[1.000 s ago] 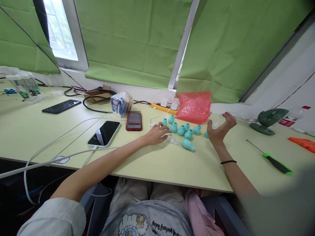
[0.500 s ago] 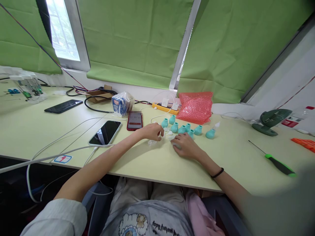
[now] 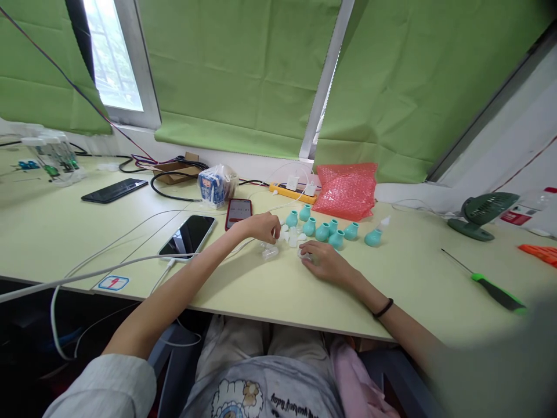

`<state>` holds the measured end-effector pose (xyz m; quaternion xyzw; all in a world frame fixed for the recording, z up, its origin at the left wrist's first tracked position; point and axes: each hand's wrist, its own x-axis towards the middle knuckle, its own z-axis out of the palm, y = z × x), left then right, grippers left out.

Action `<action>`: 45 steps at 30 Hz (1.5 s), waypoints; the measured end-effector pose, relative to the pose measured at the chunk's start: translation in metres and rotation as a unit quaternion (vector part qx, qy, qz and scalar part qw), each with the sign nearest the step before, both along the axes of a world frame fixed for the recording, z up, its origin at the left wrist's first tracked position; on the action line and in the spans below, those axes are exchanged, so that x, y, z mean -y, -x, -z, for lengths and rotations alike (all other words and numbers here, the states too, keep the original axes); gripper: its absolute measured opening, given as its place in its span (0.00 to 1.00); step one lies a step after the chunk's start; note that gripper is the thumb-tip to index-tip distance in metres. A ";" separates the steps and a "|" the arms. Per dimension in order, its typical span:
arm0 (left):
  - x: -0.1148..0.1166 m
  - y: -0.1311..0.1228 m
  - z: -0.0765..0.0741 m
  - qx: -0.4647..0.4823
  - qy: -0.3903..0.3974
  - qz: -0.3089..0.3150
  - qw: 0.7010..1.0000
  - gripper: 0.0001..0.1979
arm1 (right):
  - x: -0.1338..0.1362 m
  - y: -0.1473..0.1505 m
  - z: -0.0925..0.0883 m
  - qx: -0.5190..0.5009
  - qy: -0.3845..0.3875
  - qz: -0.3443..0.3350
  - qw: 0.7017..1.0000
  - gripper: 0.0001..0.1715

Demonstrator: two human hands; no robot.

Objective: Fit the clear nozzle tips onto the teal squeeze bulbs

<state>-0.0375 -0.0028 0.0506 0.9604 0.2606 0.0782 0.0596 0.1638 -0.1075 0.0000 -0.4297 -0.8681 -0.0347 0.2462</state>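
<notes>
My left hand [image 3: 264,226] hangs over the table with its fingers curled down and pressed together; what they hold, if anything, is hidden. Just below it lie small clear plastic pieces [image 3: 270,251], tube-like in shape. My right hand [image 3: 324,260] rests on the table, fingers bent over a clear plastic piece [image 3: 303,253] that shows only in part. Between the hands sit several small translucent white parts [image 3: 293,237]. Behind them stand several turquoise rubber bulbs [image 3: 322,231] with open necks. One turquoise bulb [image 3: 373,237] at the right has a clear pointed tip in it.
Left of my hands lie a white-cased phone [image 3: 188,235] and a red-edged phone [image 3: 238,212], with white cables around. A red bubble-wrap pouch [image 3: 346,190] and an orange power strip [image 3: 292,193] are behind. To the right are a screwdriver [image 3: 496,290] and a green fan [image 3: 483,213].
My left hand has moved slightly left and up, off the clear pieces, which now show more fully. My right hand has shifted a little left, and the white parts between the hands are more visible.
</notes>
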 end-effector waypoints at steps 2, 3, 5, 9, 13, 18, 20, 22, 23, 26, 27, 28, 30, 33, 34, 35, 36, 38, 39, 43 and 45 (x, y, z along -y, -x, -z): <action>-0.001 0.001 0.003 -0.017 -0.010 -0.028 0.999 0.05 | -0.001 0.000 0.000 -0.008 0.006 -0.010 1.000 0.09; -0.002 0.000 0.006 -0.022 -0.018 -0.043 0.999 0.05 | -0.001 -0.001 0.001 -0.013 0.008 -0.013 1.000 0.10; -0.004 -0.001 0.009 -0.032 -0.034 -0.068 0.997 0.05 | -0.001 -0.001 0.001 -0.027 0.011 -0.014 0.999 0.11; -0.005 -0.004 0.014 -0.061 -0.048 -0.094 0.993 0.10 | -0.001 0.001 0.004 -0.070 0.017 0.002 0.997 0.15; -0.005 -0.007 0.020 -0.080 -0.049 -0.103 0.990 0.11 | 0.000 0.003 0.007 -0.128 0.031 0.022 0.991 0.13; -0.004 -0.011 0.027 -0.065 -0.040 -0.124 0.989 0.13 | 0.001 0.013 0.006 -0.211 0.060 0.028 0.975 0.10; -0.004 -0.013 0.029 -0.050 -0.031 -0.131 0.990 0.13 | 0.001 0.019 0.005 -0.249 0.074 0.032 0.965 0.10; -0.004 -0.013 0.030 -0.032 -0.022 -0.134 0.990 0.13 | -0.001 0.026 0.004 -0.286 0.089 0.037 0.953 0.09; -0.004 -0.013 0.029 -0.022 -0.017 -0.134 0.991 0.13 | -0.001 0.029 0.003 -0.305 0.098 0.040 0.947 0.10; -0.003 -0.011 0.023 0.015 -0.002 -0.123 0.992 0.11 | -0.002 0.034 0.002 -0.352 0.135 0.040 0.925 0.12; -0.002 -0.011 0.019 0.031 0.006 -0.113 0.993 0.09 | -0.001 0.035 0.002 -0.363 0.153 0.037 0.919 0.12; 0.000 -0.010 0.015 0.048 0.016 -0.098 0.994 0.07 | 0.000 0.035 0.002 -0.370 0.171 0.033 0.912 0.12; 0.006 -0.010 0.008 0.084 0.046 -0.058 0.994 0.04 | 0.002 0.035 0.001 -0.380 0.204 0.027 0.902 0.12; 0.020 -0.009 0.005 0.138 0.107 0.001 0.985 0.06 | 0.003 0.034 0.001 -0.396 0.228 0.025 0.889 0.12; 0.025 -0.008 0.008 0.157 0.125 0.014 0.980 0.07 | 0.002 0.034 0.002 -0.403 0.232 0.026 0.885 0.12; 0.029 -0.007 0.012 0.177 0.142 0.023 0.974 0.07 | 0.001 0.033 0.004 -0.409 0.234 0.028 0.882 0.13; 0.032 -0.006 0.018 0.198 0.156 0.028 0.967 0.08 | -0.001 0.032 0.006 -0.414 0.236 0.031 0.879 0.13; 0.036 -0.003 0.029 0.239 0.182 0.028 0.953 0.10 | -0.004 0.030 0.010 -0.423 0.239 0.038 0.874 0.13; 0.037 -0.002 0.035 0.258 0.195 0.027 0.946 0.13 | -0.005 0.029 0.011 -0.426 0.240 0.040 0.871 0.14; 0.038 0.000 0.044 0.301 0.239 0.027 0.923 0.20 | -0.007 0.028 0.015 -0.438 0.252 0.039 0.862 0.15; 0.040 -0.001 0.043 0.311 0.253 0.028 0.916 0.21 | -0.007 0.028 0.014 -0.443 0.257 0.036 0.858 0.15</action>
